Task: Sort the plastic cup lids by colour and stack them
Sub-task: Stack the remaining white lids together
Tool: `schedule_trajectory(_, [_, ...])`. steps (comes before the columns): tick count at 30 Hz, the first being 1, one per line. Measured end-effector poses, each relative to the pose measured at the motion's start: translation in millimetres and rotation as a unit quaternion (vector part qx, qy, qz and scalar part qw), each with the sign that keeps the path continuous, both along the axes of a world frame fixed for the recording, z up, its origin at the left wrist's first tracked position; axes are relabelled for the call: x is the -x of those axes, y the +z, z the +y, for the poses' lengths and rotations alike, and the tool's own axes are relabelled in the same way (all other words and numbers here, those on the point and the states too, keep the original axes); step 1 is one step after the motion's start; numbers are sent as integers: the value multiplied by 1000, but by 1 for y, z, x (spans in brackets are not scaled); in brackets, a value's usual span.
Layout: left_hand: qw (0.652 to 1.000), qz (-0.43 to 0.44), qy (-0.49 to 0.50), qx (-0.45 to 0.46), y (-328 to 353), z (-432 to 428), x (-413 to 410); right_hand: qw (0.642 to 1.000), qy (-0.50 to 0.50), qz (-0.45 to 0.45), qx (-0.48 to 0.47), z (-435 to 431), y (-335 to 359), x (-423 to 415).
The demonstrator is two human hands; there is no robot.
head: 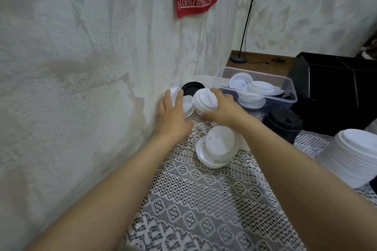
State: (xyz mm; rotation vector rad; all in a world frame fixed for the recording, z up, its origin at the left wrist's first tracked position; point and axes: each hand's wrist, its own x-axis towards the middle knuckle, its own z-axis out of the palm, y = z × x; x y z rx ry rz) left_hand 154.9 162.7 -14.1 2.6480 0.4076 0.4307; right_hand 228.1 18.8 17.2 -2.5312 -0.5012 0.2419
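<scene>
1. The right hand (222,108) curls round a round white plastic lid (204,100), fingers over its top.
2. The left hand (173,113) rests straight fingers on loose white plastic lids (188,104) beside the wall (81,67).
3. A stack of black plastic lids (282,121) stands on the lace-covered desk (204,199).

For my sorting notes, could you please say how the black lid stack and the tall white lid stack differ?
The black stack is shorter; the white stack is taller. The black stack stands farther back; the white stack nearer, cut by the frame edge. Both are upright stacks of lids.
</scene>
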Motion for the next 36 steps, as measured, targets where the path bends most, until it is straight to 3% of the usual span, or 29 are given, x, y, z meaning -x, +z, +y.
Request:
schedule_trajectory(6, [1000, 12, -3, -23, -10, 6, -16, 998, 24, 29, 60, 10, -4, -15])
schedule_trajectory(16, [996, -27, -52, -62, -19, 5, -25, 997, 14, -23, 69, 16, -7, -22])
schedule_trajectory(24, [991, -51, -119, -27, -20, -6, -8, 991, 34, 6, 126, -18, 4, -15])
schedule_trajectory(36, [972, -13, -231, 38, -15, -12, 14, 991, 38, 20, 129, -44, 8, -5])
